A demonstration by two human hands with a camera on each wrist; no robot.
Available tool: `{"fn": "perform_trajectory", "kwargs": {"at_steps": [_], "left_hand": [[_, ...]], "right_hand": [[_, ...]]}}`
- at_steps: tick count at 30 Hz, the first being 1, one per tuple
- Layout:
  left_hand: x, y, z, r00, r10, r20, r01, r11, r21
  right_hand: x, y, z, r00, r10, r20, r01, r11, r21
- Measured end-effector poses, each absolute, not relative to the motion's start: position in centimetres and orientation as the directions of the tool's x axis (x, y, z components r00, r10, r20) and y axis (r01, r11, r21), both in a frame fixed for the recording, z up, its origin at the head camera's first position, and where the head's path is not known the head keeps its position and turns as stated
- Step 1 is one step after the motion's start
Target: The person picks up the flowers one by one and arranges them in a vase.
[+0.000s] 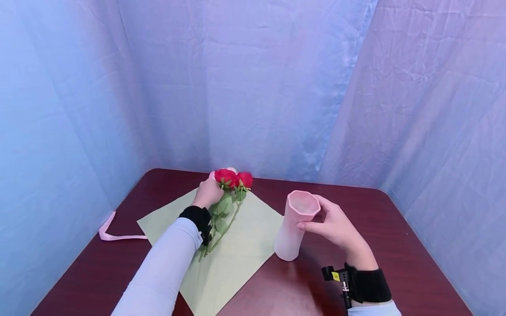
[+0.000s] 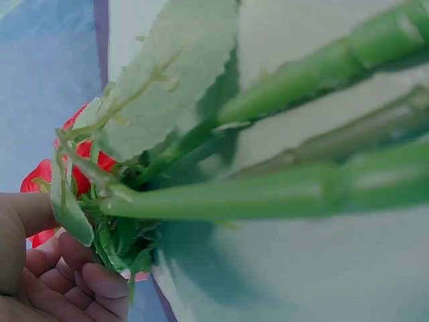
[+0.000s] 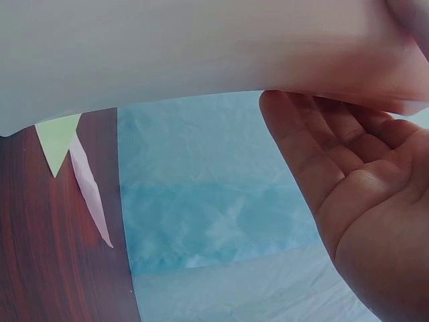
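Red roses with green leaves and long stems lie across a pale green sheet of paper. My left hand pinches a rose just below its bloom; in the left wrist view the thumb and fingers close around the leafy top of a stem. A pink-to-white vase leans a little to the right in the head view, beside the paper's right corner. My right hand grips it near the rim, thumb in front and fingers behind. Whether its base touches the table cannot be told.
The dark red-brown table has rounded far corners. A pink ribbon sticks out from under the paper's left side. Blue-lilac curtains hang behind the table and on both sides. Paler pink blooms show partly behind the red ones.
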State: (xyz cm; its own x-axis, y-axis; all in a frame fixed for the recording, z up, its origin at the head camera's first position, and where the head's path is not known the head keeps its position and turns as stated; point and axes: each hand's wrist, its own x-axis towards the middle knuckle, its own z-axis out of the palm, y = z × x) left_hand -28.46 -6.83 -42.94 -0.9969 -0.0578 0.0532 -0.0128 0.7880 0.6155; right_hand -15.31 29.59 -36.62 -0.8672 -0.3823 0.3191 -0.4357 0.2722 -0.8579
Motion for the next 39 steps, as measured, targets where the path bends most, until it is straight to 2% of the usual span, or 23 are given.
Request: {"fn": "perform_trajectory", "kwargs": {"at_steps": [9, 23, 39], "left_hand": [[-28.4, -7.6, -41.8, -0.999, -0.024, 0.022, -0.002, 0.724, 0.69], [-27.9, -8.0, -39.7, -0.995, 0.01, 0.096, 0.077, 0.687, 0.722], [-27.0, -8.9, -37.6, -0.999, -0.019, 0.031, 0.016, 0.515, 0.857]], "right_hand": [[-15.5, 29.6, -36.6, -0.869, -0.385, 0.311, -0.434, 0.293, -0.852], [-15.9, 29.8, -36.9, -0.871, -0.377, 0.315, -0.434, 0.289, -0.853], [-16.0, 30.0, -37.0, -0.867, -0.38, 0.322, -0.441, 0.283, -0.852]]}}
